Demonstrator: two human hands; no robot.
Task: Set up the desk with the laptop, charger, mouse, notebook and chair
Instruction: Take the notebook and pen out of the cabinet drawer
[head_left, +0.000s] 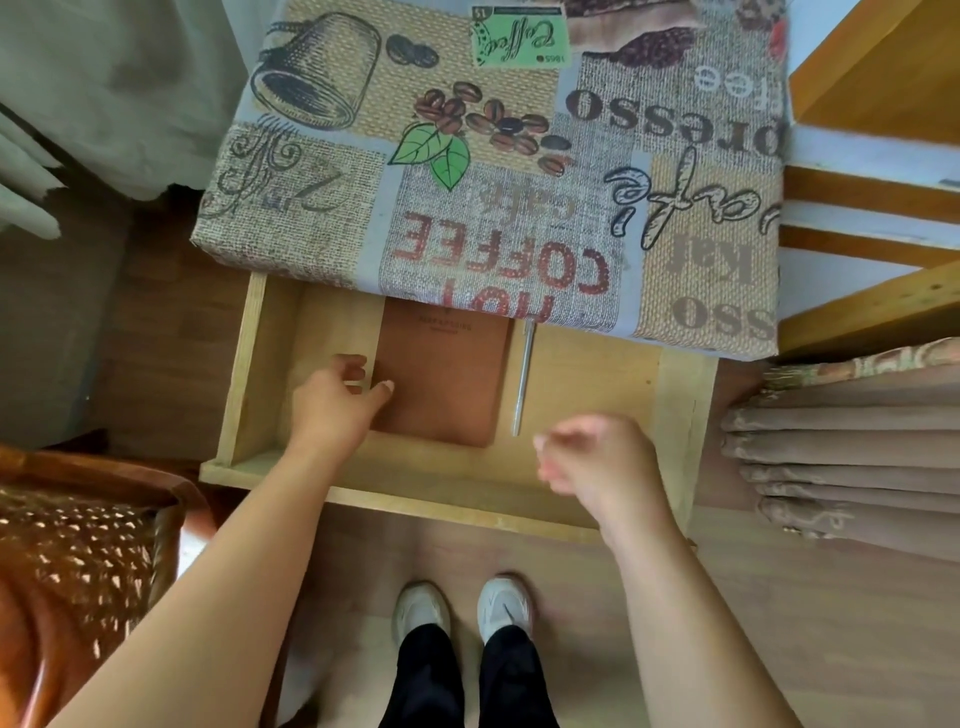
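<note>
In the open drawer (244, 374), left hand (332, 402) fingers (384, 387) touch the notebook (447, 374).

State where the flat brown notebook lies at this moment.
In the head view the flat brown notebook lies in the open wooden drawer, left of a slim silver pen, its left edge at the left hand.
</note>
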